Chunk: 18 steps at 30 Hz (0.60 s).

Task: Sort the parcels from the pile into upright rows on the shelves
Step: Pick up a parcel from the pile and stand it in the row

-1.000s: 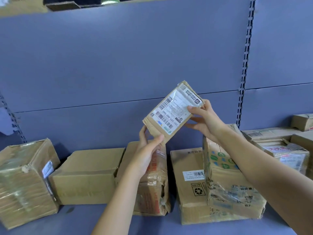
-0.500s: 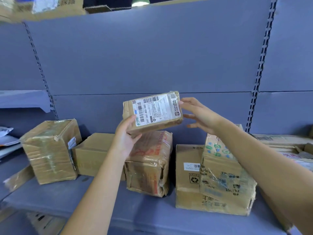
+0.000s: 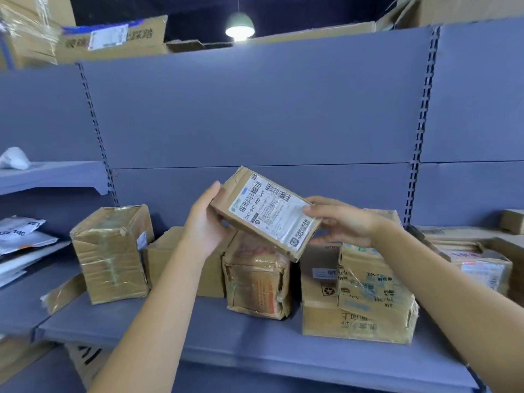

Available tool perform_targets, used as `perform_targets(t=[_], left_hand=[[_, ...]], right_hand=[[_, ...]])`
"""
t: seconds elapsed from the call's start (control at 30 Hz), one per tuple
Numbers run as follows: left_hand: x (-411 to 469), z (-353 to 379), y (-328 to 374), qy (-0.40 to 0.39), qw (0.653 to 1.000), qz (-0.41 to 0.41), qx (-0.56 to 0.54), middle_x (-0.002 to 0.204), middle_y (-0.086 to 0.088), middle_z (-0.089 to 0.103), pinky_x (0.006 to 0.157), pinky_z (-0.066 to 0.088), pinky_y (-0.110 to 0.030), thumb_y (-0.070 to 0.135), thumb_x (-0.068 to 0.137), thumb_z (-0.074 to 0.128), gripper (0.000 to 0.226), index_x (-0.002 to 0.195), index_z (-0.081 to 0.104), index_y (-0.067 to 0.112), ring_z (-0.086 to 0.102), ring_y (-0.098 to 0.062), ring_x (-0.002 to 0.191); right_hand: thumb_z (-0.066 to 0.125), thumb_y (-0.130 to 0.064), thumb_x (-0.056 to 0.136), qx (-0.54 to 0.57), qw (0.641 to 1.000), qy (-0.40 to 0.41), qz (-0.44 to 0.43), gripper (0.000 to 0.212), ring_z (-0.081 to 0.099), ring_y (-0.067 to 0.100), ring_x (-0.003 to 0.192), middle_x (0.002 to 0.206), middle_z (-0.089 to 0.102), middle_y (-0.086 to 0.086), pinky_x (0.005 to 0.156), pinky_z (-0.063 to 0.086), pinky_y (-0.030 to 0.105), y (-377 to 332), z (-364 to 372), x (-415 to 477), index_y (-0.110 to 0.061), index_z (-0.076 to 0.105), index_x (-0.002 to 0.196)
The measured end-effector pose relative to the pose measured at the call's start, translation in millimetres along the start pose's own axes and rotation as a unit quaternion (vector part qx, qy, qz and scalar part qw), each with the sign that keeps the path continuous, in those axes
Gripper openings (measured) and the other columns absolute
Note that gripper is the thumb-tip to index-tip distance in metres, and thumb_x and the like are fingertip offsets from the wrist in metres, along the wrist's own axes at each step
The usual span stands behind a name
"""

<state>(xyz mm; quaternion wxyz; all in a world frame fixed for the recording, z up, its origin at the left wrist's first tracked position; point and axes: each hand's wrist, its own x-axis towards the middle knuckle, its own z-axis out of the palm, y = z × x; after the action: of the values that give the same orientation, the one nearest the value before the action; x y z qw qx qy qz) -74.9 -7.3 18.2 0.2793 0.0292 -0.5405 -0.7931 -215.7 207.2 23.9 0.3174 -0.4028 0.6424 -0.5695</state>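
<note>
Blue shelf [image 3: 255,344], cardboard boxes [image 3: 110,251] along back. Flat labelled parcel [image 3: 266,214] tilted in air above taped box [image 3: 256,279], left hand [image 3: 204,225] gripping one end, right hand [image 3: 340,222] pinching other. Guessing placement step; next: stand it upright, find gap.

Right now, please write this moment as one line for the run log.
small parcel: tilted, label toward camera, over shelf | left hand: holds left end | right hand: holds right end | placed: not yet

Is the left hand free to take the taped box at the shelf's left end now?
Probably not yet: the left hand grips the labelled parcel, though nothing stands between it and the taped box.
</note>
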Motion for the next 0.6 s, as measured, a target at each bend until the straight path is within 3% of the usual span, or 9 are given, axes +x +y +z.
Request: perform_targets(t=[0.03, 0.1, 0.17, 0.2, 0.4, 0.5, 0.6], left_hand=[[-5, 1, 2, 0.035, 0.999, 0.000, -0.031, 0.066, 0.004, 0.057, 0.060, 0.031, -0.029, 0.038, 0.092, 0.051, 0.023, 0.088, 0.060, 0.017, 0.048, -0.015, 0.061], [-13, -1, -3, 0.134, 0.989, 0.001, -0.062, 0.089, 0.005, 0.060, 0.073, 0.040, -0.035, 0.036, 0.093, 0.053, 0.016, 0.094, 0.058, 0.021, 0.057, -0.016, 0.090], [-27, -8, -12, 0.213, 0.977, 0.003, -0.026, 0.112, 0.006, 0.056, 0.085, 0.040, -0.034, 0.033, 0.093, 0.054, 0.013, 0.103, 0.056, 0.025, 0.053, -0.017, 0.115], [-35, -11, -18, 0.221, 0.975, -0.005, 0.013, 0.114, 0.005, 0.057, 0.088, 0.042, -0.033, 0.031, 0.094, 0.053, 0.010, 0.102, 0.057, 0.026, 0.054, -0.017, 0.116], [-86, -6, -48, 0.111, 0.981, -0.039, 0.152, 0.084, 0.007, 0.067, 0.067, 0.044, -0.024, 0.011, 0.097, 0.046, 0.019, 0.086, 0.058, 0.021, 0.060, -0.005, 0.067], [-105, 3, -75, 0.070, 0.982, -0.066, 0.160, 0.083, 0.003, 0.067, 0.061, 0.046, -0.020, 0.008, 0.096, 0.045, 0.022, 0.086, 0.061, 0.020, 0.059, -0.004, 0.061], [-128, 17, -102, 0.020, 0.981, -0.101, 0.162, 0.081, -0.003, 0.064, 0.060, 0.046, -0.024, 0.003, 0.095, 0.043, 0.026, 0.084, 0.060, 0.018, 0.059, -0.014, 0.065]], right_hand=[[0.066, -0.035, 0.076, 0.023, 0.999, 0.021, -0.011, 0.045, 0.062, 0.015, 0.107, 0.108, 0.067, 0.001, 0.080, 0.057, 0.034, 3, 7, -3, -0.020, 0.061, 0.118], [0.066, -0.037, 0.076, 0.068, 0.995, 0.067, -0.037, 0.043, 0.062, 0.020, 0.108, 0.109, 0.069, 0.006, 0.083, 0.057, 0.037, 12, 21, -8, -0.021, 0.064, 0.116], [0.066, -0.037, 0.076, 0.121, 0.984, 0.114, -0.063, 0.039, 0.064, 0.021, 0.099, 0.104, 0.069, 0.006, 0.082, 0.056, 0.038, 21, 41, -15, -0.020, 0.065, 0.112], [0.065, -0.037, 0.078, 0.146, 0.978, 0.131, -0.073, 0.037, 0.065, 0.021, 0.094, 0.101, 0.069, 0.005, 0.081, 0.056, 0.037, 27, 51, -20, -0.019, 0.064, 0.111], [0.058, -0.032, 0.087, 0.210, 0.941, 0.237, -0.121, 0.035, 0.066, 0.014, 0.098, 0.111, 0.068, 0.002, 0.074, 0.057, 0.032, 70, 106, -68, -0.021, 0.059, 0.120], [0.051, -0.023, 0.095, 0.219, 0.921, 0.299, -0.123, 0.027, 0.070, 0.011, 0.085, 0.103, 0.071, 0.000, 0.067, 0.057, 0.026, 89, 120, -108, -0.018, 0.056, 0.122], [0.047, -0.021, 0.097, 0.201, 0.913, 0.339, -0.108, 0.023, 0.070, 0.010, 0.086, 0.097, 0.074, -0.005, 0.066, 0.057, 0.026, 104, 127, -151, -0.019, 0.059, 0.117]])
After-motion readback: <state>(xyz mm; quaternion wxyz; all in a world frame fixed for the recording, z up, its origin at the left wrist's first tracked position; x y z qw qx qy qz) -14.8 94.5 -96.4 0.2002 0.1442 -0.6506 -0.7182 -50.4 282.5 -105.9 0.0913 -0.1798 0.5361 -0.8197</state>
